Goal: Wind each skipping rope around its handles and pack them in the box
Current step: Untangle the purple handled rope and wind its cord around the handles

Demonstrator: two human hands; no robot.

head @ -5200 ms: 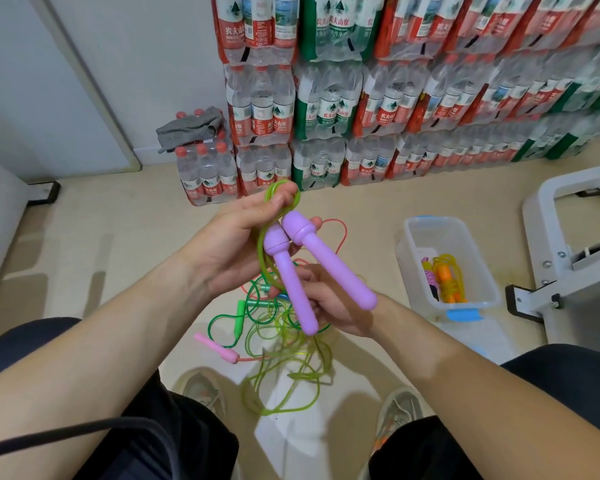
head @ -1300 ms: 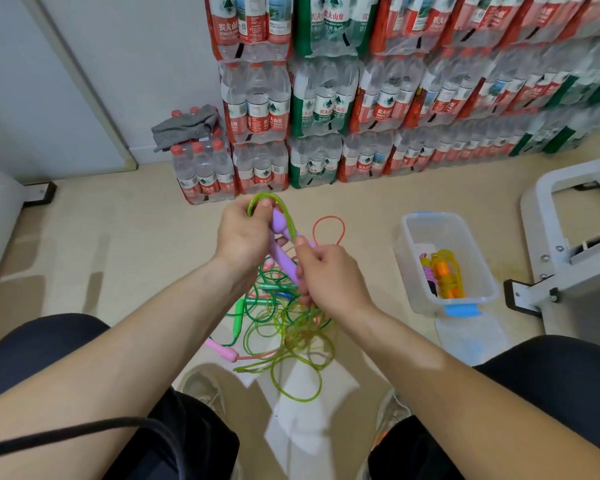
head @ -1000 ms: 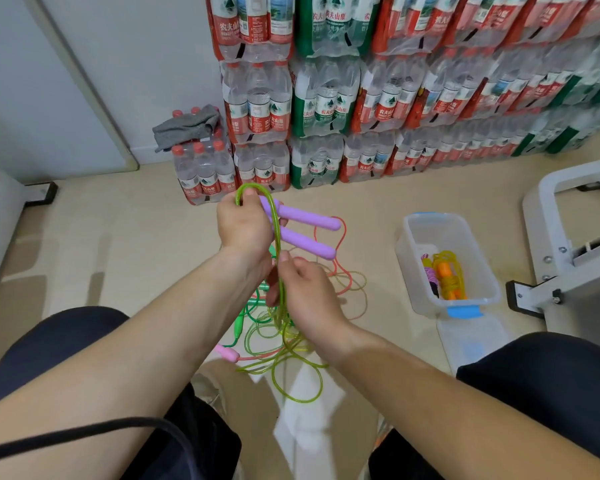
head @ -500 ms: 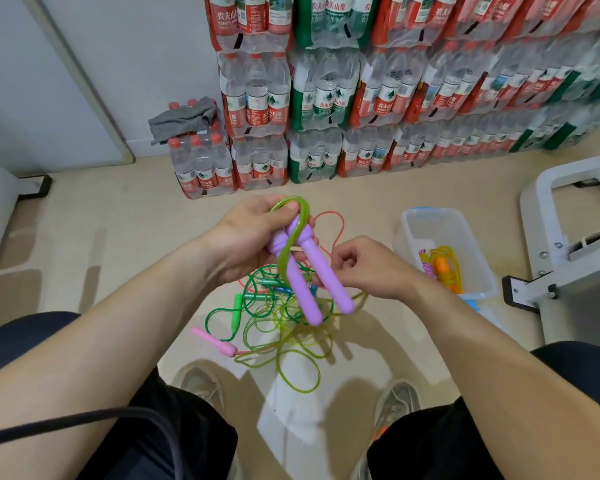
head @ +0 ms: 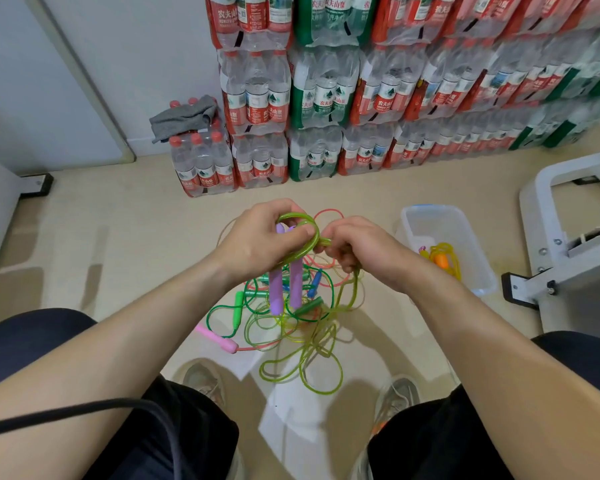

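My left hand (head: pixel 257 242) grips the tops of two purple handles (head: pixel 285 289), which hang side by side pointing down. A yellow-green rope (head: pixel 303 251) loops over that hand and across the handles. My right hand (head: pixel 352 245) pinches this rope just right of the handles. The rest of the rope trails down to a tangle on the floor (head: pixel 302 341). A clear plastic box (head: pixel 444 247) stands on the floor to the right, with an orange and yellow wound rope (head: pixel 442 259) inside.
The floor tangle also holds a green rope with green handles (head: pixel 238 308), a pink-handled rope (head: pixel 217 339) and a blue handle (head: pixel 315 287). Stacked packs of water bottles (head: pixel 326 98) line the wall behind. A white metal frame (head: pixel 568 237) stands at the right. My knees and shoes frame the bottom.
My right hand has moved left and up to the loop at the handle tops. The handles have swung from slanting to hanging straight down, and more rope now lies across them.
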